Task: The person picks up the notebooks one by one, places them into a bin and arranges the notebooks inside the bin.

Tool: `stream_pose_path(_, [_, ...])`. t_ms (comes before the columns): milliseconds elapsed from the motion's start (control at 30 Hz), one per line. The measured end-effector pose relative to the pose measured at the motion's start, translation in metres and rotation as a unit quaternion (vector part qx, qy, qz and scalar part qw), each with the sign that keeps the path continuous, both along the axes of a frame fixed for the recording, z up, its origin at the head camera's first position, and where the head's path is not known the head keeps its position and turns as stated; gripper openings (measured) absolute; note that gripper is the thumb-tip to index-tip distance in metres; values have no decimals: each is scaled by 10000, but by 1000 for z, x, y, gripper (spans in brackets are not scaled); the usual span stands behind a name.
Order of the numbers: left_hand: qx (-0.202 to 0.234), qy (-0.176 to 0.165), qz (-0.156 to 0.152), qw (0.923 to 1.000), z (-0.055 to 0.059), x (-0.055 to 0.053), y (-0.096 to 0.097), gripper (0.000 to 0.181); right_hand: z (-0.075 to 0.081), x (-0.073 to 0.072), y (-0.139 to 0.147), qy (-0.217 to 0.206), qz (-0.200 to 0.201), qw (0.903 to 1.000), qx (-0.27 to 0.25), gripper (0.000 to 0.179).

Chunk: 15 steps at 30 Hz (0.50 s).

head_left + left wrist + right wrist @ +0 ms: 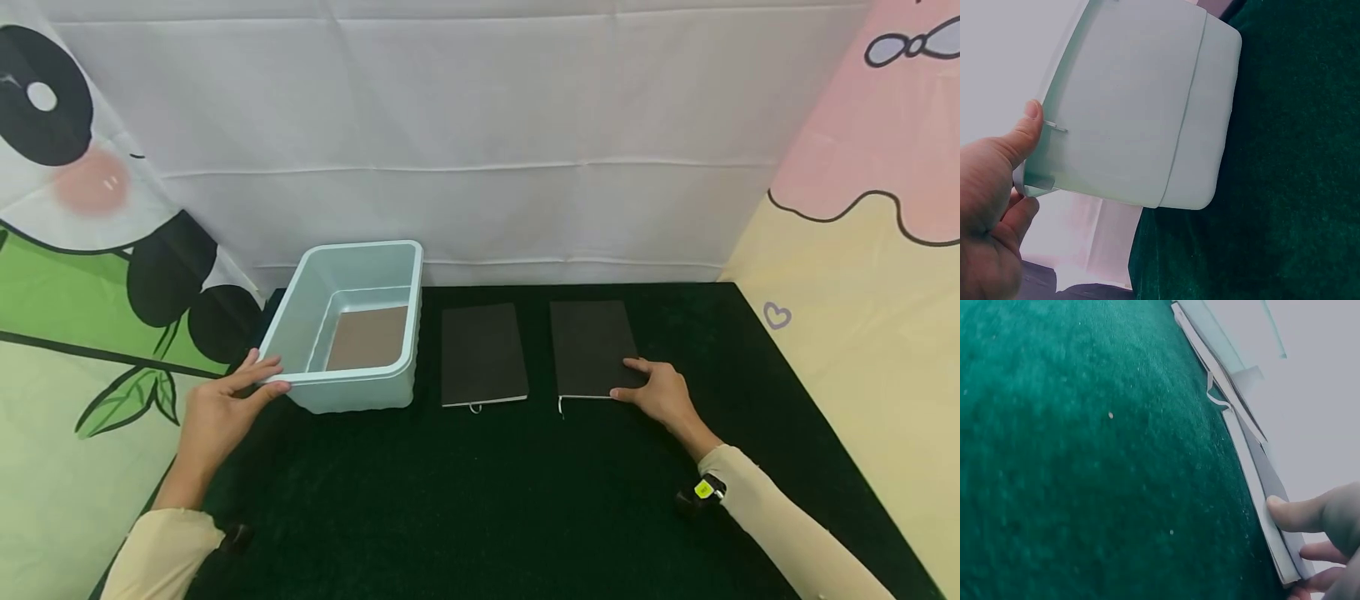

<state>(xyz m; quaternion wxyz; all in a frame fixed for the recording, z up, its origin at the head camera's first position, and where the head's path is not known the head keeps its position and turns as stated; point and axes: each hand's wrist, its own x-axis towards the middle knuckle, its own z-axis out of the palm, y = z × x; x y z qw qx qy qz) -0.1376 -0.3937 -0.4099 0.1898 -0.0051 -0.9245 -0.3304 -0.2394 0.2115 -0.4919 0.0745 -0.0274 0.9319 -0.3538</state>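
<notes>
- Head view: from where I'm standing, the work is with the right notebook (592,346), which lies flat on the dark green cloth (465,508), its pale ribbon (561,407) poking out at the near edge.
- The right hand (662,396) has it by the near right corner, thumb on the near edge and fingers at the right edge. That's a narrow hold across the corner; how firm it is, I cannot tell.
- The left hand (217,417) pinches the rim of the pale blue bin (352,396) at its near left corner. The left wrist view shows the thumb on one side of the rim and fingertips on the other.
- Inside the bin, a flat brown piece (367,337) covers part of the floor.
- Between bin and right notebook lies the left notebook (483,354), apart from both and touched by neither hand.
- I'd call the step in hand taking hold of the right notebook while the bin is steadied.
- To my eye, the next move calls for fingertips under that corner, then an even lift, or the free end may droop and the covers part.
</notes>
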Motion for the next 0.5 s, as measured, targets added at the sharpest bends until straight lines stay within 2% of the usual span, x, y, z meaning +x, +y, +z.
stream_pose_path(333, [67,46,14,10000,-2,0,-1,37,1,1,-2,-52,-225,9992,-337,67])
stream_pose_path(500, [86,-8,19,10000,-1,0,-1,37,3,0,-2,-232,-321,9975,-585,67])
